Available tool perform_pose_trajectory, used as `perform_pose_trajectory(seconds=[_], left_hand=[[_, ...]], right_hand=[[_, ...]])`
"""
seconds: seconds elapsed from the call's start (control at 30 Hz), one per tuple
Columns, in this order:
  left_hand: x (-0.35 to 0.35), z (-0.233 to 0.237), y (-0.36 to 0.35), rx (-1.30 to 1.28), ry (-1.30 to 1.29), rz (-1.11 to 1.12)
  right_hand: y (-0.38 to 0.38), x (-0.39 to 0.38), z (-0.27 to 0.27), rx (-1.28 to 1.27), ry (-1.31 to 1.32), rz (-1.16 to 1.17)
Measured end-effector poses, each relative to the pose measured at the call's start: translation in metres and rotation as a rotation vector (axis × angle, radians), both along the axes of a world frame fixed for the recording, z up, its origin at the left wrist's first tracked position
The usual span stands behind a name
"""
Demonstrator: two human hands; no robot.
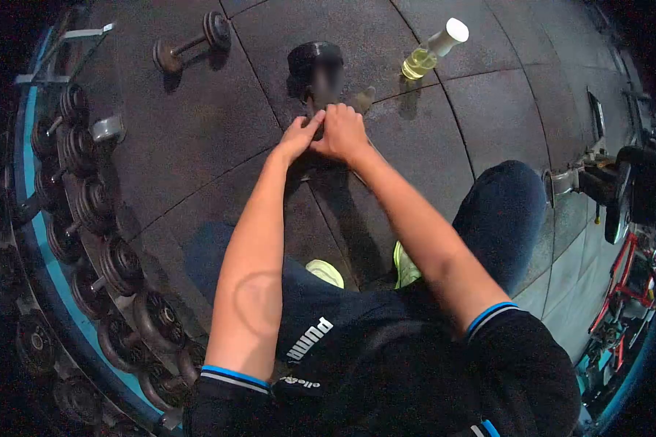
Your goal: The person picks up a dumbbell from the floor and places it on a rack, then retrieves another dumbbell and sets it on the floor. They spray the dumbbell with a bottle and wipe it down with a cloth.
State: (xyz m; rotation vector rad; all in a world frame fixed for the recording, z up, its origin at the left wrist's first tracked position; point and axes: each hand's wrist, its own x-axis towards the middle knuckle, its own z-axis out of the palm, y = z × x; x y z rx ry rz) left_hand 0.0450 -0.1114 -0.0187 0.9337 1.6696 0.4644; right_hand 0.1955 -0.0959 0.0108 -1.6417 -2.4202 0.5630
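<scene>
A black dumbbell [310, 60] rests on the floor in front of me, its far round head showing and its near part covered by my hands. My left hand [299, 138] is closed around the handle area from the left. Pressed close against it, my right hand [341, 132] has its fingers curled over the same spot, and what lies under them is hidden. A small pale scrap [365, 97] shows just right of the right fingertips. A greyish blur overlaps the dumbbell's head.
A bottle of yellow liquid [420, 64] with a white top stands beyond on the right. Another dumbbell [191, 45] lies at the upper left. A rack of dumbbells [95, 207] runs along the left. Gym equipment [619, 189] stands at the right on dark floor tiles [503, 109].
</scene>
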Motion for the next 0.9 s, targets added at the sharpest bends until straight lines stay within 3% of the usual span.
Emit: perform_pose_trajectory(seconds=[0.07, 0.1, 0.17, 0.27, 0.43, 0.53, 0.63, 0.73, 0.83, 0.87, 0.9], left_hand=[[0.009, 0.01, 0.0, -0.038, -0.073, -0.021], [0.014, 0.016, 0.004, -0.051, -0.111, -0.031], [0.012, -0.026, 0.014, -0.069, -0.18, -0.057], [0.015, -0.049, 0.013, -0.093, -0.306, 0.034], [0.015, 0.003, 0.006, -0.194, -0.594, 0.106], [0.001, -0.032, 0.011, -0.208, -0.503, 0.263], [-0.002, -0.021, 0.008, 0.043, -0.365, 0.13], [0.0, -0.01, 0.005, 0.134, 0.022, 0.103], [0.014, 0.01, -0.007, 0.353, 0.064, 0.207], [0.023, 0.016, -0.01, 0.36, 0.073, 0.267], [0.027, 0.02, -0.011, 0.287, -0.027, 0.276]], right_hand=[[0.03, 0.012, 0.017, -0.349, -0.097, -0.027], [0.051, 0.017, 0.024, -0.542, -0.17, 0.114], [0.077, 0.021, 0.01, -0.726, -0.251, 0.162], [0.08, 0.029, 0.009, -0.704, -0.235, 0.185], [0.053, 0.023, 0.017, -0.461, -0.149, -0.061], [0.044, 0.009, 0.028, -0.316, -0.121, -0.066], [0.026, -0.001, 0.013, -0.067, -0.056, 0.067], [0.017, -0.008, 0.001, 0.063, -0.009, 0.169], [-0.004, 0.021, 0.0, 0.164, 0.491, 0.093], [-0.008, 0.028, -0.014, 0.277, 0.518, 0.056], [-0.012, 0.033, -0.024, 0.097, 0.53, -0.077]])
